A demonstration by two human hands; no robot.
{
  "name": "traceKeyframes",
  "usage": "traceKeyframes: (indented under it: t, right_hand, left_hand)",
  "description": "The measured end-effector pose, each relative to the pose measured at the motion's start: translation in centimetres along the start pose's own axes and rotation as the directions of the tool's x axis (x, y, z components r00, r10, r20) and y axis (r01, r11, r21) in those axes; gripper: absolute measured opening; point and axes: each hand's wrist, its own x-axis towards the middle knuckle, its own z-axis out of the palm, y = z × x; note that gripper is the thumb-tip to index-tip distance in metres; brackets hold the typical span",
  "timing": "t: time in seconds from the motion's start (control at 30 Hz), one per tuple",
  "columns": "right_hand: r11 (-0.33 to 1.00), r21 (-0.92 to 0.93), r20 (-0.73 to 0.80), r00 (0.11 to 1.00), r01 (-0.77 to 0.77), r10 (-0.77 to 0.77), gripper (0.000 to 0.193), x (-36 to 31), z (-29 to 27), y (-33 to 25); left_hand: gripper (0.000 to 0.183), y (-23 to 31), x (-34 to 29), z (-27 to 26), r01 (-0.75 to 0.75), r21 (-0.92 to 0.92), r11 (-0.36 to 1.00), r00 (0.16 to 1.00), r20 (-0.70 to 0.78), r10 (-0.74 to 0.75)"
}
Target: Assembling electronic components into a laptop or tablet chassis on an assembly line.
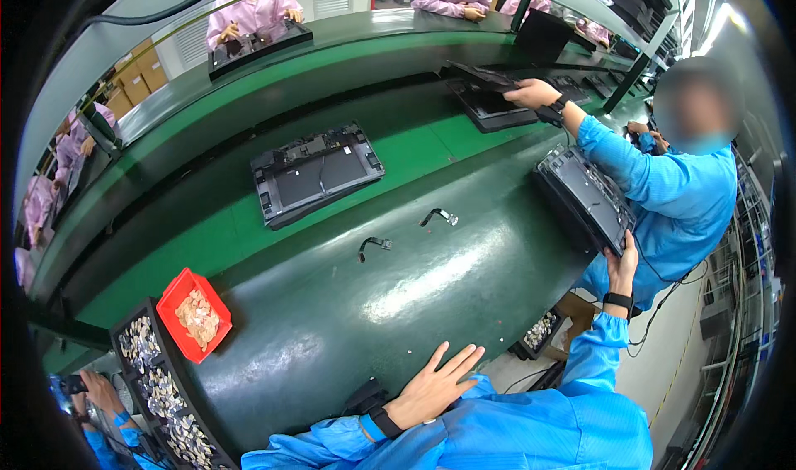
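Grey-black rectangular laptop base [584, 192] at three o'clock is apparently being steadied by gripping right fingers [631, 246], likely needing wide-spread left fingers [458, 360] next.

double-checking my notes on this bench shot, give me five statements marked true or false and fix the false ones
1. The right hand holds a dark electronics chassis. True.
2. Two short cables lie on the green bench. True.
3. The left hand holds one of those cables. False: it is empty, fingers spread on the bench.
4. The red bin is empty. False: it contains small tan pieces.
5. A co-worker's hand holds a dark panel. True.
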Motion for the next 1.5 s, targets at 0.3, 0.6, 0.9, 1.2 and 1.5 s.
traceKeyframes:
  t: [0.3,0.6,0.9,1.2,1.5]
  right_hand:
    - [0.993,0.052,-0.09,0.991,0.102,-0.097,0.024,-3.6,-3.0,-0.8]
    - [0.988,-0.058,-0.059,0.988,0.142,-0.146,0.025,-8.1,-1.5,-2.6]
    - [0.998,-0.062,0.001,1.0,0.025,-0.025,0.03,-1.0,3.3,-1.0]
    - [0.221,-0.929,0.233,0.935,0.295,-0.267,0.053,6.2,-0.6,-2.0]
    - [0.357,-0.536,0.69,0.641,0.765,-0.337,0.035,-10.5,21.0,-1.9]
  left_hand:
    - [0.047,-0.1,-0.2,-0.2,0.004,-0.015,1.0,1.0,-0.015,-0.004]
    - [0.048,-0.2,0.3,-0.5,-0.005,-0.027,1.0,1.0,-0.014,0.004]
    - [0.048,0.0,0.3,-0.5,-0.002,-0.022,1.0,1.0,-0.007,0.002]
    - [0.042,0.2,0.1,0.0,0.002,-0.033,0.999,1.0,-0.028,-0.003]
    - [0.036,0.1,-0.1,0.7,0.044,-0.048,0.998,0.998,-0.044,-0.046]
